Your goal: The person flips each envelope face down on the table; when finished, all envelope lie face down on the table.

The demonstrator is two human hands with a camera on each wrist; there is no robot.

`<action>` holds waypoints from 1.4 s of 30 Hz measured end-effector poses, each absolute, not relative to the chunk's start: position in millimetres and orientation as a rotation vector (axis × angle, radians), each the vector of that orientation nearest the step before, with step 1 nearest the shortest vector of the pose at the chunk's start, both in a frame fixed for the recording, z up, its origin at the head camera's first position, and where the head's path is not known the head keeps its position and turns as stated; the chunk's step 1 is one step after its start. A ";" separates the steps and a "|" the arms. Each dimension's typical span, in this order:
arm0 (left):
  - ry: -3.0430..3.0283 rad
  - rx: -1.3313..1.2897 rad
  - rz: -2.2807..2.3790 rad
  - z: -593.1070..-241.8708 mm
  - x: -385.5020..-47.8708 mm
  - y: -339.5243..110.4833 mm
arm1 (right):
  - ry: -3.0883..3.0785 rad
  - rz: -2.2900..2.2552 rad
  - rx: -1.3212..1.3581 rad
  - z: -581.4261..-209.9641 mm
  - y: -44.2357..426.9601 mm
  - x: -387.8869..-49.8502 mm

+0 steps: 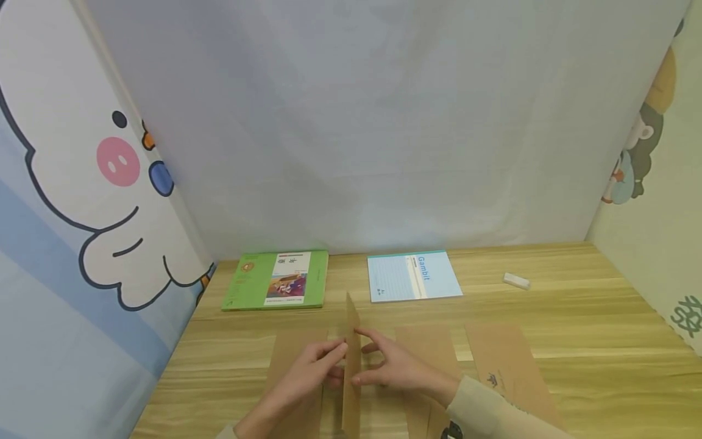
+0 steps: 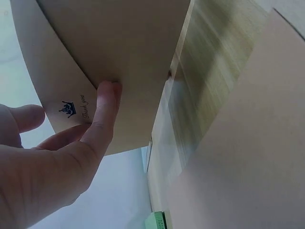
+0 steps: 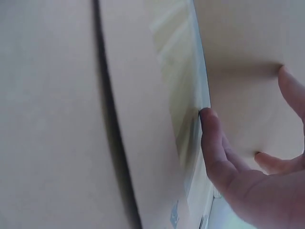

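Observation:
A brown kraft envelope [image 1: 352,366] stands on edge between my two hands above the table. My left hand [image 1: 312,372] holds it from the left: in the left wrist view the fingertips [image 2: 109,90] lie on its flap side, marked with a crown and "Thank you", and the thumb is at its edge. My right hand [image 1: 397,366] touches the plain face with spread, bent fingers; the right wrist view shows separate fingertips [image 3: 209,117] against the face and its edge. One brown envelope [image 1: 290,360] lies flat left of the hands.
More brown envelopes [image 1: 430,347] and another envelope with a crown print [image 1: 501,360] lie to the right, partly under the right forearm. Behind are a green book [image 1: 252,286], a light blue Gambit pad [image 1: 395,280] and a white eraser [image 1: 516,281]. Curtains enclose the table.

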State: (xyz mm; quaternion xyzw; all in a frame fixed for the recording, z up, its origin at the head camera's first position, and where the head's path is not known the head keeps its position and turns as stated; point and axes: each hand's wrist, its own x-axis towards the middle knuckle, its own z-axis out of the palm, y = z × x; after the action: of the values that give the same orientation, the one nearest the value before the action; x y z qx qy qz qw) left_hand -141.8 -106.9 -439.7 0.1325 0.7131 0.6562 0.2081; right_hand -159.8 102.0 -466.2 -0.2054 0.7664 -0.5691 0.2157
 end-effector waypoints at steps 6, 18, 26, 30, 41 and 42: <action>1.941 0.368 1.860 -437.5 -141.8 -106.9 | 2.080 -1.619 -0.552 -468.3 102.3 -160.9; 1.870 0.333 1.906 -432.0 -141.1 -110.9 | 2.077 -1.638 -0.550 -468.0 104.3 -158.9; 1.836 0.303 1.954 -433.9 -142.5 -117.5 | 2.103 -1.636 -0.575 -468.3 106.7 -157.9; 1.854 0.270 1.980 -435.9 -143.1 -119.4 | 2.149 -1.597 -0.588 -468.8 109.4 -158.3; 1.985 0.217 2.013 -441.2 -143.6 -124.0 | 2.251 -1.526 -0.573 -467.0 111.3 -156.6; 2.002 0.215 2.009 -442.6 -143.7 -124.6 | 2.262 -1.522 -0.567 -466.9 111.4 -156.1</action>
State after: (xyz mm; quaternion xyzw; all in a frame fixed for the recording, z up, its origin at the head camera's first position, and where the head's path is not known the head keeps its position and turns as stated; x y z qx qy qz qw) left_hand -143.7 -124.6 -442.6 0.0748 0.6961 0.6985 0.1481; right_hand -156.1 111.4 -466.9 -0.2005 0.7994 -0.5378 0.1775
